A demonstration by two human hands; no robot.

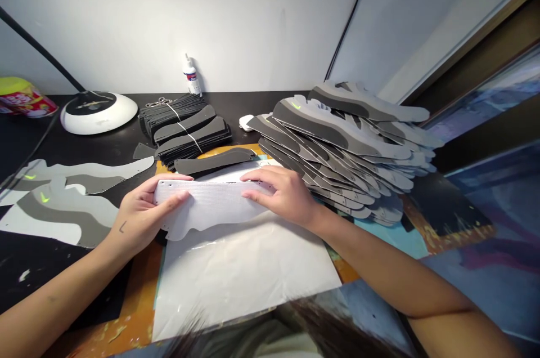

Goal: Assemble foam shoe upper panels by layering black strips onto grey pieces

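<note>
A white mesh-textured shoe upper piece [215,206] is stretched between my two hands, its wavy edge toward me and small holes at its left corner. My left hand [143,209] pinches the left end, thumb on the near face and fingers behind. The right end is pinched the same way by my right hand [284,195]. Just beyond the piece lies a small stack of dark grey curved strips [215,161]. Beneath the hands is a large white sheet of paper [248,273] on the table.
Bundles of tied dark strips [185,127] lie behind. At right is a tall fanned pile of grey shoe upper pieces [346,150]. More grey pieces [71,206] lie at left. Farther back are a lamp base [99,116], a glue bottle [192,76] and a red-and-yellow container [25,100].
</note>
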